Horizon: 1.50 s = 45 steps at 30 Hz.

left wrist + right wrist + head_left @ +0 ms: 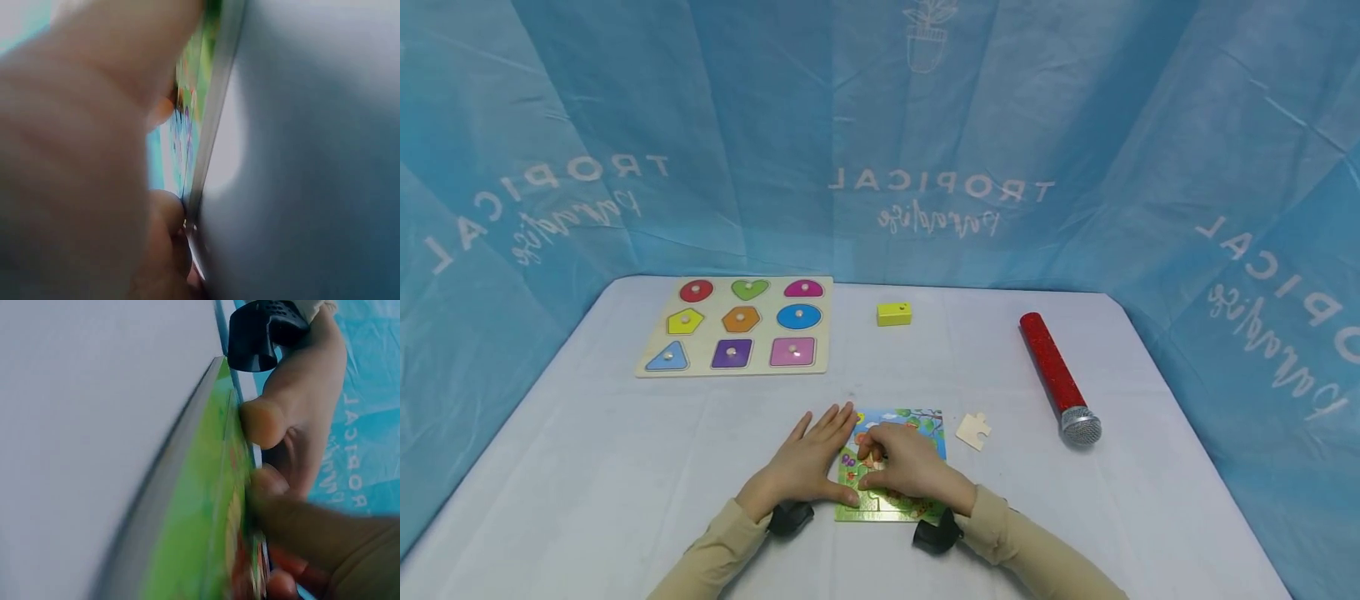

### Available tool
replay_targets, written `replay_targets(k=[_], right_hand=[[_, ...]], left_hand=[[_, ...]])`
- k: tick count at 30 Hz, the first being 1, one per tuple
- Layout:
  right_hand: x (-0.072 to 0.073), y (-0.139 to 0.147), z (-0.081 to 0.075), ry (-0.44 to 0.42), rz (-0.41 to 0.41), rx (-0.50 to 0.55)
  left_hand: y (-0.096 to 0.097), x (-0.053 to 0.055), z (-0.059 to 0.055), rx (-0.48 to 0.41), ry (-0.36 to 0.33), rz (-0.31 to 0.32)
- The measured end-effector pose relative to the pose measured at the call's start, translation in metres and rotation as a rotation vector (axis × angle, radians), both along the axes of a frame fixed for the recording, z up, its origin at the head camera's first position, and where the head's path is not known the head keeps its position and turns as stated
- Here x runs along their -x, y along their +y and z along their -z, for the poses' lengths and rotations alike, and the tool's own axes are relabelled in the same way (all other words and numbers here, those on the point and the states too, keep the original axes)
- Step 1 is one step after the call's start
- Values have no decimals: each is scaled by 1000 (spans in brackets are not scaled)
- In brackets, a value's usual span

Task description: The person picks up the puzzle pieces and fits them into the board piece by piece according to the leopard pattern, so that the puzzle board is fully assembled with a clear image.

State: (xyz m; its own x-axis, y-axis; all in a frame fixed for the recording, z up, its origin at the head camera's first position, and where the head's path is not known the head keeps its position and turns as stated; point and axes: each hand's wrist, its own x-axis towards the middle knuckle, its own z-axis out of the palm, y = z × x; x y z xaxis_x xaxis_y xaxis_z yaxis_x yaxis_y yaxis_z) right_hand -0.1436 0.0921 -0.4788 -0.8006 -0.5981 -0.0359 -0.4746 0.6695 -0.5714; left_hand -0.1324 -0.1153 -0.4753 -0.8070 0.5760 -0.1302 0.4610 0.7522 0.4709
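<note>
A small picture jigsaw puzzle (pixel 891 514) with a green and blue scene lies at the front middle of the table. My left hand (pixel 805 462) rests with fingers spread along its left edge, the thumb lying over the lower left corner. Over the middle of the picture is my right hand (pixel 910 462), its fingers bent down and the thumb apart from the index finger. In the right wrist view, the right thumb (pixel 300 519) comes down close to the picture surface; I cannot tell whether a piece is between the fingers. A loose puzzle piece (pixel 973 430), plain side up, lies right of the board.
A wooden shape board (pixel 752 372) with knobbed coloured shapes is at the back left. Near the back middle stands a yellow block (pixel 893 314). A red microphone (pixel 1054 367) with a silver head lies to the right. Blue printed cloth (pixel 880 125) hangs behind the white table (pixel 587 467).
</note>
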Motion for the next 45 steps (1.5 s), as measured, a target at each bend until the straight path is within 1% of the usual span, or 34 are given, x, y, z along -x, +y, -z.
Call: replay_targets(k=[3,5,8,10,12,13,15,18,22,25,27,30,34,38,42,45], right_hand=[[1,1,0,7,-8,10],[3,3,1,-15,-25,43],[8,12,2,-133,-38,148],[13,21,2,-221,-25,245],[18,32,1,-284,6,329],[20,38,0,-294,33,360],[24,52,-2,-280,97,407],[27,74,-4,-227,219,433],[26,106,-3,-140,378,425],[21,128,0,-73,466,383],[17,138,3,-43,497,341],[13,148,7,-14,481,255],[9,149,9,32,399,165],[7,144,6,58,356,119],[7,143,6,5,369,119],[8,143,6,-43,415,141]], left_hand=[[1,0,0,10,8,-10],[1,0,0,14,11,-16],[2,1,1,18,15,-14],[2,1,2,16,14,-15],[3,1,2,16,11,-18],[3,1,2,14,8,-21],[3,1,3,14,6,-25],[4,2,3,13,6,-24],[5,3,4,10,7,-23],[4,2,4,13,11,-23],[4,2,4,14,15,-24],[3,2,4,11,17,-25],[4,1,4,3,10,-25],[5,0,2,1,2,-30],[5,0,0,-2,-1,-35],[4,0,1,1,2,-33]])
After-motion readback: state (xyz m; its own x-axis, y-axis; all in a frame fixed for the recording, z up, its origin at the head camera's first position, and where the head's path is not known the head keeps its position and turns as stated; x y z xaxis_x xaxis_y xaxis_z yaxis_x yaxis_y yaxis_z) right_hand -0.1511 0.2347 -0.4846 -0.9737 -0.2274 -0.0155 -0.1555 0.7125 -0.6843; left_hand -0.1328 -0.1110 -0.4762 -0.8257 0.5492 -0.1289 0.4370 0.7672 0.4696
